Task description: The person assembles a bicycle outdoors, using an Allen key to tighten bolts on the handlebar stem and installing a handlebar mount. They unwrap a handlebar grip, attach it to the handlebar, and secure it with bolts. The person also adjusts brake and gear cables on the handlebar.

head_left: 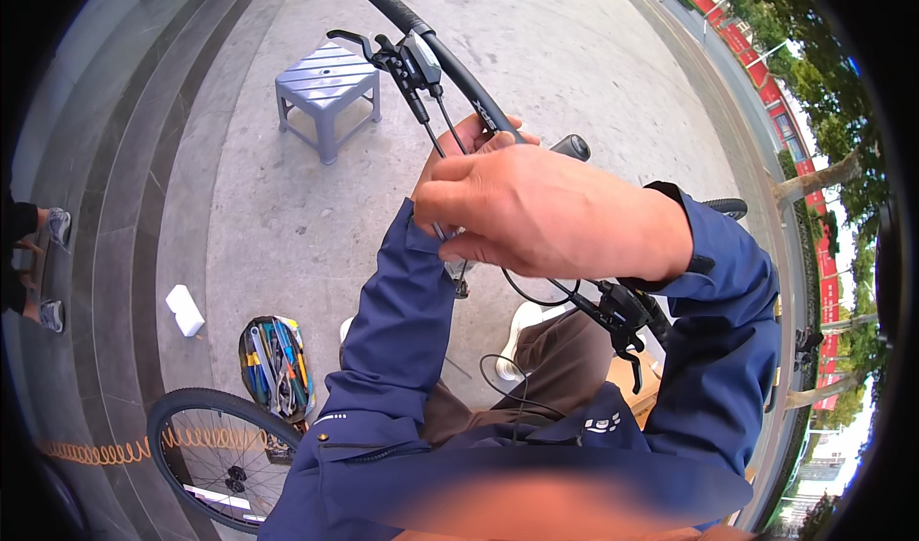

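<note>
A black bicycle handlebar [465,80] slants across the view, with a brake lever and shifter [412,62] below its rubber grip [392,7]. Thin black cables [439,138] run down from the lever to my hands. My right hand [565,206] reaches across from the right, its fingers bent and closed round a thin cable. Behind it, my left hand [455,153] is mostly covered; its curled fingers show beside the handlebar, and what they grip is hidden. The second brake lever [627,316] is at the lower right, below my right wrist.
A grey plastic stool [328,81] stands ahead on the pavement. To my left are a bag of tools [278,364], a white block [185,311] and a loose wheel [215,455] by a coiled orange hose [91,453]. Another person's feet [56,254] are near the steps.
</note>
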`<state>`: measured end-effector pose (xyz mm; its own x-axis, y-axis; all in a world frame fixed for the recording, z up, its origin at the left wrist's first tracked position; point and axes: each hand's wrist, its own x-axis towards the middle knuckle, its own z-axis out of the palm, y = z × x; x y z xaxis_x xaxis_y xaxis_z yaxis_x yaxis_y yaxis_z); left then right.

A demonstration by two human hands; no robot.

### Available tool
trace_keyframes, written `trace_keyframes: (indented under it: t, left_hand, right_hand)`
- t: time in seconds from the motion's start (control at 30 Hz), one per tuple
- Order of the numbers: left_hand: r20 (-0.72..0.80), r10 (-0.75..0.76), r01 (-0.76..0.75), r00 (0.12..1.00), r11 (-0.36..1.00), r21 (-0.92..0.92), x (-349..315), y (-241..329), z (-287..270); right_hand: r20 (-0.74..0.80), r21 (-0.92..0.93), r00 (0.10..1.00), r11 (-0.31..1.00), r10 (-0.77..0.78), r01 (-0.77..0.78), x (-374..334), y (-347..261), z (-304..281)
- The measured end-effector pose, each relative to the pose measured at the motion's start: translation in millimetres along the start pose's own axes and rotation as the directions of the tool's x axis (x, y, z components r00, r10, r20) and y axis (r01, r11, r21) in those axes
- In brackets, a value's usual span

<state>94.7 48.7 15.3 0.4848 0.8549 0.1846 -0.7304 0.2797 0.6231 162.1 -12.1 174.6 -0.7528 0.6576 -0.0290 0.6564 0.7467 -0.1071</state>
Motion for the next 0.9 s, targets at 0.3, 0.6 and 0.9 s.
trace_keyframes:
  t: [0.3,0.6,0.9]
  left_hand:
    - [0.162,-0.139,0.144,0.977,0.989,-0.017,11.4,8.2,-21.2]
    - [0.167,-0.144,0.144,0.975,0.990,0.010,10.9,4.7,-23.8]
    - [0.197,-0.136,0.148,0.971,0.988,-0.047,16.7,2.6,-28.5]
  right_hand:
    - [-0.188,-0.474,0.955,0.873,-0.229,0.116,-9.5,-15.5,31.2]
    - [-0.242,-0.389,0.966,0.921,-0.090,-0.012,-3.2,-4.2,49.8]
    - [-0.237,-0.517,0.940,0.851,-0.246,0.092,-13.1,-5.8,64.6]
